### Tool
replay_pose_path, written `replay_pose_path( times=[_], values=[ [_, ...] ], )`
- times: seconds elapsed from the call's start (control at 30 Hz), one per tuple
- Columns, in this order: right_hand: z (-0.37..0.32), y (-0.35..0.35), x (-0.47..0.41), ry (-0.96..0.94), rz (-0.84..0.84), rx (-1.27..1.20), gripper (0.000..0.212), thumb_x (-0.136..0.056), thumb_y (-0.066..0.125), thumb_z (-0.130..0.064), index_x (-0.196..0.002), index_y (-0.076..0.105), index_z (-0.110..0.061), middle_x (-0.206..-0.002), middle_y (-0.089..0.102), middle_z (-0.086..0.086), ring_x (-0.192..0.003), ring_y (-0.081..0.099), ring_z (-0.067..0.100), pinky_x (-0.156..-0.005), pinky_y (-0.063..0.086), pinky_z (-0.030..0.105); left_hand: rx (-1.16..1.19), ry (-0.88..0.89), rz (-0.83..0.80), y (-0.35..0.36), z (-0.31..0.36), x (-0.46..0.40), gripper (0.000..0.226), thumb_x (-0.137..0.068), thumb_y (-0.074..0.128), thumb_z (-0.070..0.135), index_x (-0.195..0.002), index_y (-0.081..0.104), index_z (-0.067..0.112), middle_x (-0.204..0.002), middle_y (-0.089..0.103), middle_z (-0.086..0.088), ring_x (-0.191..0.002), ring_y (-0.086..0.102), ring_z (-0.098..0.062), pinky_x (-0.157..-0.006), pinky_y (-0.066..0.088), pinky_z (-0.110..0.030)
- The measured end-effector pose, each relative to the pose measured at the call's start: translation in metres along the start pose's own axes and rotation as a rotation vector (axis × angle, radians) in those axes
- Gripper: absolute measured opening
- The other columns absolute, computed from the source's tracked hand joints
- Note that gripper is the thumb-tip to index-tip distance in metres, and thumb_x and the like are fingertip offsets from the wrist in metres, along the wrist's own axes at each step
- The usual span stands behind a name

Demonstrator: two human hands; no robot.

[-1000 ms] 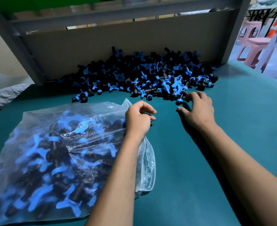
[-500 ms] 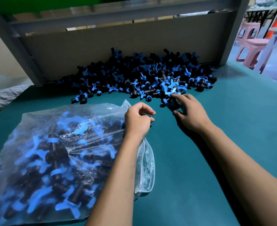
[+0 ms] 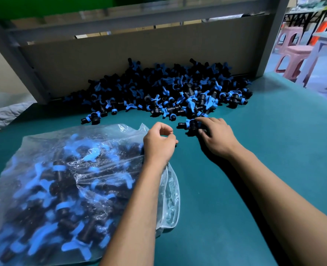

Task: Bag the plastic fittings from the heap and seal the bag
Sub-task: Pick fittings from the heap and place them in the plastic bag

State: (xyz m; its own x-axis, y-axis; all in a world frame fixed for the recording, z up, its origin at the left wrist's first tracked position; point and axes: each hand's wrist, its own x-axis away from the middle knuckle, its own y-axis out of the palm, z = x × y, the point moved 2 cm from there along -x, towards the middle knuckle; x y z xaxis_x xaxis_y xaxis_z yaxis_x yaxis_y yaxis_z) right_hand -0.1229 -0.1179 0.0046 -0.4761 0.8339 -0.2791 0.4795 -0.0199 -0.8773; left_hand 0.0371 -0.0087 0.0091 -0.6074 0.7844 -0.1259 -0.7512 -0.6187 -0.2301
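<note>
Between the heap and the bag, the right hand has drawn a few fittings clear of the pile; a second ago its fingers were at the heap's front edge, and now it sits nearer, fingers curled over the small cluster on the mat. The left hand has scarcely moved: it is curled at the bag's mouth, apparently pinching the film, though the exact grip is hard to see. The bag is already well filled and unsealed, so this reads as another handful on its way in, with much of the heap left against the back board.
</note>
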Motion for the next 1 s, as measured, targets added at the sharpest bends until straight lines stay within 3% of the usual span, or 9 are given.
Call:
replay_pose_path(
  times=[0.07, 0.2, 0.27, 0.37, 0.43, 0.6, 0.7, 0.87, 1.0],
  values=[
    [-0.002, -0.003, 0.000, -0.027, 0.007, -0.031, 0.039, -0.097, 0.061, -0.028, -0.136, 0.057, -0.025, -0.127, 0.061, 0.004, -0.122, 0.048, 0.029, -0.100, 0.042, 0.042, -0.014, 0.000, -0.001, -0.001, 0.000, 0.000, 0.019, -0.087, 0.054, 0.003, -0.086, 0.062, 0.021, -0.091, 0.069, 0.006, -0.070, 0.075, -0.006, -0.077, 0.059, -0.036],
    [-0.005, -0.010, 0.006, -0.055, 0.134, -0.201, 0.014, -0.086, 0.076, -0.018, -0.099, 0.073, -0.023, -0.090, 0.070, -0.002, -0.088, 0.063, 0.021, -0.081, 0.052, 0.036, -0.027, -0.008, 0.002, 0.000, -0.002, -0.002, 0.019, -0.088, 0.055, 0.005, -0.086, 0.062, 0.023, -0.092, 0.070, 0.005, -0.071, 0.075, -0.007, -0.078, 0.061, -0.037],
    [-0.004, -0.010, 0.007, -0.002, 0.141, -0.414, 0.013, -0.084, 0.078, -0.015, -0.094, 0.075, -0.023, -0.079, 0.069, -0.007, -0.076, 0.065, 0.016, -0.076, 0.055, 0.032, 0.001, -0.014, 0.009, 0.000, -0.003, -0.003, 0.016, -0.093, 0.057, 0.008, -0.089, 0.062, 0.023, -0.094, 0.071, 0.002, -0.070, 0.075, -0.007, -0.079, 0.062, -0.037],
    [-0.008, -0.010, 0.008, 0.075, 0.062, -0.916, 0.014, -0.086, 0.077, -0.008, -0.096, 0.077, -0.019, -0.085, 0.076, 0.006, -0.080, 0.073, 0.023, -0.082, 0.061, 0.037, 0.084, -0.045, 0.001, 0.000, -0.003, -0.005, 0.006, -0.098, 0.064, 0.021, -0.100, 0.063, 0.026, -0.100, 0.074, -0.002, -0.072, 0.076, -0.009, -0.083, 0.061, -0.037],
    [-0.010, -0.010, 0.008, 0.077, 0.032, -1.085, 0.016, -0.085, 0.078, -0.006, -0.098, 0.076, -0.016, -0.091, 0.076, 0.013, -0.080, 0.073, 0.025, -0.081, 0.062, 0.040, 0.152, -0.065, -0.014, 0.000, -0.003, -0.006, 0.012, -0.097, 0.068, 0.027, -0.108, 0.065, 0.023, -0.102, 0.075, -0.004, -0.076, 0.078, -0.013, -0.086, 0.061, -0.039],
    [-0.011, -0.005, 0.009, 0.111, -0.002, -1.164, 0.023, -0.079, 0.083, -0.004, -0.100, 0.073, -0.008, -0.098, 0.075, 0.017, -0.084, 0.068, 0.023, -0.087, 0.057, 0.038, 0.360, -0.086, -0.075, -0.002, 0.003, -0.002, 0.006, -0.095, 0.072, 0.005, -0.096, 0.073, 0.010, -0.091, 0.077, -0.013, -0.079, 0.076, -0.020, -0.072, 0.059, -0.021],
    [-0.011, -0.005, 0.010, 0.129, -0.044, -1.200, 0.024, -0.079, 0.083, -0.008, -0.100, 0.073, -0.004, -0.101, 0.074, 0.024, -0.083, 0.068, 0.023, -0.082, 0.057, 0.035, 0.380, -0.086, -0.099, -0.003, 0.004, -0.001, 0.009, -0.090, 0.075, 0.000, -0.096, 0.073, 0.007, -0.086, 0.078, -0.012, -0.076, 0.075, -0.020, -0.073, 0.060, -0.023],
    [-0.012, -0.003, 0.009, 0.102, -0.072, -1.179, 0.019, -0.081, 0.082, -0.013, -0.098, 0.075, -0.009, -0.092, 0.075, 0.014, -0.080, 0.065, 0.018, -0.071, 0.054, 0.026, 0.319, -0.045, -0.132, -0.003, 0.004, 0.000, 0.018, -0.084, 0.082, 0.003, -0.095, 0.076, 0.016, -0.090, 0.080, -0.005, -0.088, 0.076, -0.021, -0.085, 0.062, -0.032],
    [-0.009, -0.002, 0.007, 0.236, 0.025, -1.373, 0.006, -0.086, 0.077, -0.009, -0.089, 0.077, -0.014, -0.082, 0.071, 0.005, -0.074, 0.064, 0.014, -0.073, 0.051, 0.027, 0.383, -0.067, -0.047, -0.004, 0.003, -0.003, 0.016, -0.085, 0.080, 0.001, -0.092, 0.074, 0.014, -0.075, 0.075, 0.001, -0.073, 0.072, -0.009, -0.074, 0.059, -0.024]
  ],
)
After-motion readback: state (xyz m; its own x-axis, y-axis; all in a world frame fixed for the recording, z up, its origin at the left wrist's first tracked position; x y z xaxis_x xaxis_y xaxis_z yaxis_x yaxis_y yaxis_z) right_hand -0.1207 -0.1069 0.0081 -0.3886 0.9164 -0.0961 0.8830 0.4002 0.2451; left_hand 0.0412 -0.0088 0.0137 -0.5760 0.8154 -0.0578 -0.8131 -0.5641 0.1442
